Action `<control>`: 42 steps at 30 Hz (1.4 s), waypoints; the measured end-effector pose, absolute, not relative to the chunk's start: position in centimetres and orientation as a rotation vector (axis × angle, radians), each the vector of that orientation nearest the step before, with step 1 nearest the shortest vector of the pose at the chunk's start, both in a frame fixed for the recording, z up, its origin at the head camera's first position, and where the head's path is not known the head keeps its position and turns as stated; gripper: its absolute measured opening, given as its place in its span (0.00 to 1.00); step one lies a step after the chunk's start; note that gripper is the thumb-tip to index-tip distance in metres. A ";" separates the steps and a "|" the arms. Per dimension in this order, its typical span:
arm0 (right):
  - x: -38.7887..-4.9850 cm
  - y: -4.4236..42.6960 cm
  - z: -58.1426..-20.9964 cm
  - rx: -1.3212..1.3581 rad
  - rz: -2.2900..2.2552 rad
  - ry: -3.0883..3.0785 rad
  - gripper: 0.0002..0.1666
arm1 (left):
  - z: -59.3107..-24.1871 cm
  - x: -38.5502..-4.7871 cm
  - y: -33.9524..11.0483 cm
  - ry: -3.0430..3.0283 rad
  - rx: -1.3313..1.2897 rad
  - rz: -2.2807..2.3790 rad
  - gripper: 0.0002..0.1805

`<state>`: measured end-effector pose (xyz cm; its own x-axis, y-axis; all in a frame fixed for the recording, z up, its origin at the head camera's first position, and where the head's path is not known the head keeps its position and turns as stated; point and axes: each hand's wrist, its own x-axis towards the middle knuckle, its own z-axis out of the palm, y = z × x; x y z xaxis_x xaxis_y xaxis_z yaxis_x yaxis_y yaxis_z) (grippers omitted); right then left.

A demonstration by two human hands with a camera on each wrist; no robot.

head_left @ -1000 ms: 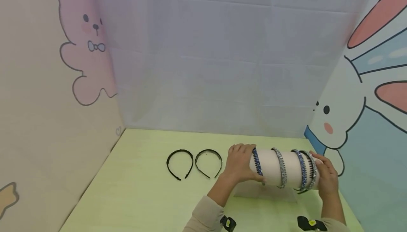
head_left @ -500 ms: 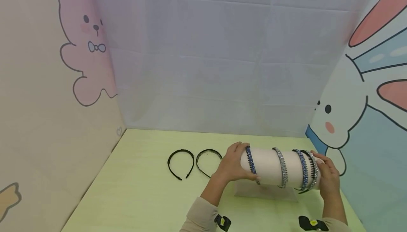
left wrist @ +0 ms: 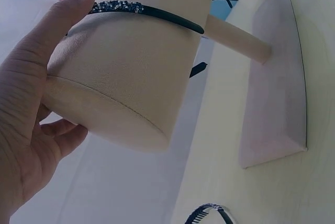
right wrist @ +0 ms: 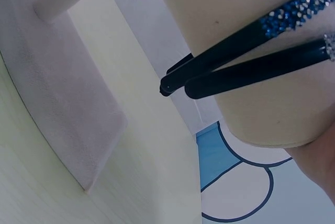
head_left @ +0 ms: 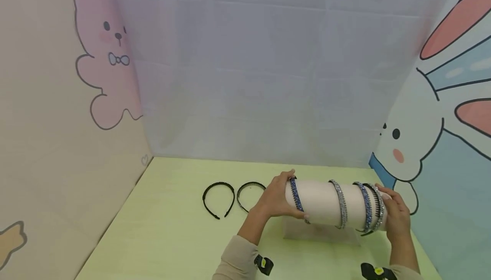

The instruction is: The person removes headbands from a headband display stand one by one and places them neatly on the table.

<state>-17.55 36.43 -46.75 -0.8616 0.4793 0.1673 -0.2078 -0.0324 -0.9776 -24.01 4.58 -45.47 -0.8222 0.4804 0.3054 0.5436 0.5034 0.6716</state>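
Glossy plastic headbands (right wrist: 261, 71), matt suede-like roll (left wrist: 120, 62)

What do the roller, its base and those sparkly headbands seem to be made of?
Roller: probably velvety fabric, looking soft and matte, with one end seamed.
Base: perhaps the same covering, with an equally dull surface.
Sparkly headbands: likely plastic, smooth and black with a slight sheen; their blue and silver glitter could be glass or plastic.

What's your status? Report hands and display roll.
Left hand grips blue headband near left end of display roll. Right hand holds right end. Nothing visibly blocking.
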 end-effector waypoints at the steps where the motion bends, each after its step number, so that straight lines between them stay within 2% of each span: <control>1: -17.5 36.5 -46.8 -0.289 1.945 -1.785 0.16 | -45.5 -24.0 4.6 -2.652 -0.908 -1.229 0.63; 11: -17.8 37.3 -48.6 -0.102 1.919 -1.751 0.17 | -46.1 -24.1 4.1 -2.556 -0.922 -1.337 0.61; 23: -17.6 36.3 -47.0 -0.271 1.930 -1.763 0.16 | -47.5 -24.1 3.8 -2.326 -0.917 -1.804 0.58; 35: -17.7 36.4 -47.0 -0.221 1.953 -1.722 0.15 | -48.3 -23.8 3.4 -2.285 -0.749 -1.997 0.55; 42: -17.8 36.5 -47.3 -0.217 1.961 -1.719 0.15 | -49.1 -23.6 3.1 -2.292 -0.710 -1.949 0.54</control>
